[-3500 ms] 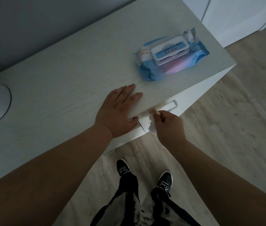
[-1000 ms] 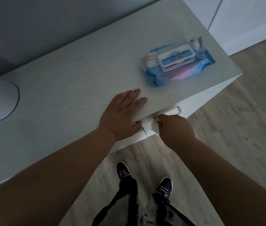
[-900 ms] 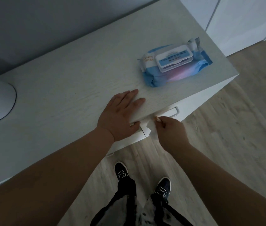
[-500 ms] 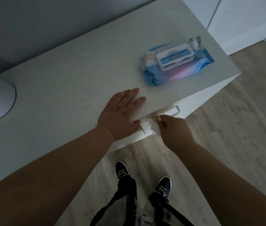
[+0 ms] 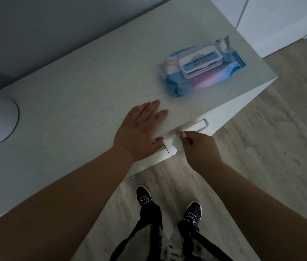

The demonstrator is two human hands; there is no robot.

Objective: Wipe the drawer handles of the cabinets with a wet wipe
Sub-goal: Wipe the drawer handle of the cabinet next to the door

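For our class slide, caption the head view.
Right hand pinches a wet wipe at the drawer handle; left hand rests on the cabinet.

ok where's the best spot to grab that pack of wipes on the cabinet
Probably from above, across the narrow width of the pack of wipes, squeezing its two long sides. It lies flat on the cabinet top with its hard lid facing up, and both long sides are free, with nothing beside them.
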